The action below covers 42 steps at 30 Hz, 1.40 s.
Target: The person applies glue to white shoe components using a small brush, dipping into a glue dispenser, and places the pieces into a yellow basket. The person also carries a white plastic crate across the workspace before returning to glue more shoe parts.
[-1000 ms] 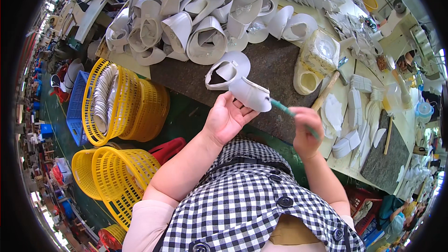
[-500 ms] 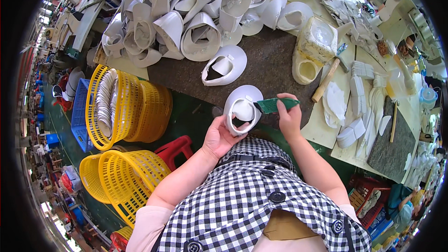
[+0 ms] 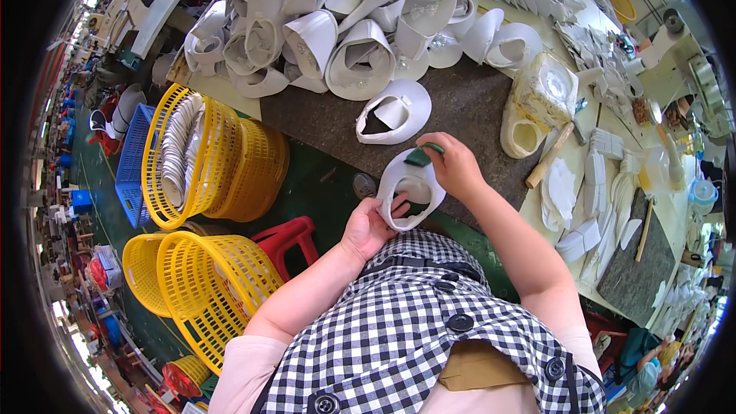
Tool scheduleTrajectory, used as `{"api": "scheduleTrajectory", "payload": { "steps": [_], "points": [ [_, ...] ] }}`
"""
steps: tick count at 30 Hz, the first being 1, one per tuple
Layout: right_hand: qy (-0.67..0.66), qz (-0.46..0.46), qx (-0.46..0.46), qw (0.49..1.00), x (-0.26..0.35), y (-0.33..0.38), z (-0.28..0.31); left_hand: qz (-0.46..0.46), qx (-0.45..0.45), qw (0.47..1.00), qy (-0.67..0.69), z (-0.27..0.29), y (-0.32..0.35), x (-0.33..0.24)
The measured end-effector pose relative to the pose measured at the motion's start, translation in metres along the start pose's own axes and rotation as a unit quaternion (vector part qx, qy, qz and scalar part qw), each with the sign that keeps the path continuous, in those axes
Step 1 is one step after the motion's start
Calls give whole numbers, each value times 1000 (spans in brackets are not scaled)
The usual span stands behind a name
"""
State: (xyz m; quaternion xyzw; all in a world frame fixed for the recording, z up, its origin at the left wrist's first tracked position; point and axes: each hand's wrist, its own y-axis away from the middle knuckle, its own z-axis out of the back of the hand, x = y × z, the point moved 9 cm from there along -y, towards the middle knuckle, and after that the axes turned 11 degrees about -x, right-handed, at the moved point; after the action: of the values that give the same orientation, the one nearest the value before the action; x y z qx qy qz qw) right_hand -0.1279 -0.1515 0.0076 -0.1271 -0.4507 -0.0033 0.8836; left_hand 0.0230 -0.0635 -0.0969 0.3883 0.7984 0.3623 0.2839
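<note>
A white shoe upper (image 3: 392, 176) with an oval opening is held in front of my waist, past the near edge of the table. My left hand (image 3: 366, 230) grips its left side, with fingers reaching into the opening. My right hand (image 3: 458, 172) is closed round a green brush (image 3: 418, 157), whose end meets the upper's far rim. Part of the brush is hidden by my fingers. A little beyond, another white shoe upper (image 3: 415, 110) lies alone on the dark board (image 3: 322, 119).
White uppers (image 3: 360, 61) are heaped at the far side. On the right stand a glue-crusted pot (image 3: 540, 92), a wooden-handled hammer (image 3: 550, 155) and flat white pieces (image 3: 560, 192). At left are yellow baskets (image 3: 238, 176), a blue crate (image 3: 132, 176) and a red stool (image 3: 295, 241).
My right hand has moved left and a little away from me, bringing the brush onto the upper's far rim. The upper has turned and tilted in my left hand.
</note>
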Motion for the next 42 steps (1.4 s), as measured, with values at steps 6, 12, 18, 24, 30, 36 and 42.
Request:
{"api": "scheduleTrajectory", "payload": {
  "steps": [6,12,18,24,30,36,42],
  "points": [
    [-61,165,172,969,23,8,-21,13,2,1000,17,-3,-8,6],
    [1,134,-78,988,-15,59,42,-11,15,1000,23,-11,-12,4],
    [-66,-51,-135,987,-20,101,46,-42,-19,999,18,-1,-5,-6],
    [78,-9,-54,995,-20,62,53,-238,-109,936,-237,-20,14,-30],
    [-23,4,-70,997,-14,51,55,-321,-219,831,-399,17,49,-56],
    [-102,-69,-72,990,18,30,25,-580,-308,753,-52,173,198,-141],
    [-174,-113,35,978,56,31,-68,-523,-491,584,379,409,297,-91]
  ]
}}
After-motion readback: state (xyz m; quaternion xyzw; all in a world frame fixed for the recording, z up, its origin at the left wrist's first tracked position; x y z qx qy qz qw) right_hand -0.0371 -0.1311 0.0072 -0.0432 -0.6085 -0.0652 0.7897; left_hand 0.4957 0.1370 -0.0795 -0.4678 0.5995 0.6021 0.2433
